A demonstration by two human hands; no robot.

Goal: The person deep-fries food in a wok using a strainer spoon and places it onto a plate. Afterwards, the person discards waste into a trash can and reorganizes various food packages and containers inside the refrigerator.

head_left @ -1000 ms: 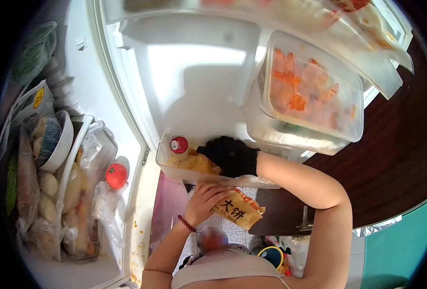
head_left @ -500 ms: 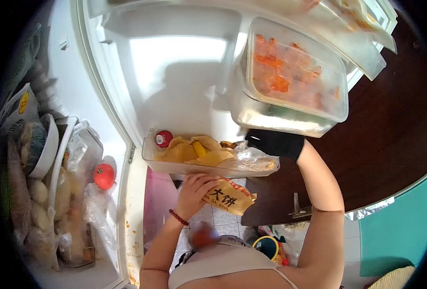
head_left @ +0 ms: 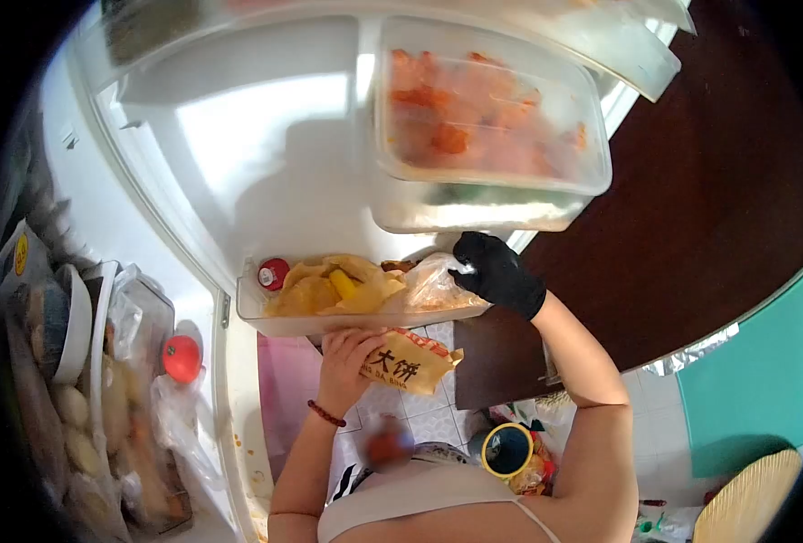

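While the left hand (head_left: pixel 347 355), fingers together, grips its left end just below the door bin (head_left: pixel 347 323), the paper packet (head_left: pixel 412 364) shows tan, dark-lettered, with a red-patterned upper edge. Open room lies below it, above the tiled floor (head_left: pixel 430 425). Its long axis runs sideways, free end rightward, tilted slightly down. At the bin's right end, the black-gloved right hand (head_left: pixel 497 273) pinches the clear plastic bag (head_left: pixel 433 285).

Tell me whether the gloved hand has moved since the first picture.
Yes. Judged against the door bin, the gloved right hand has moved right, from around the bin's middle to its right end, beside the clear plastic bag.
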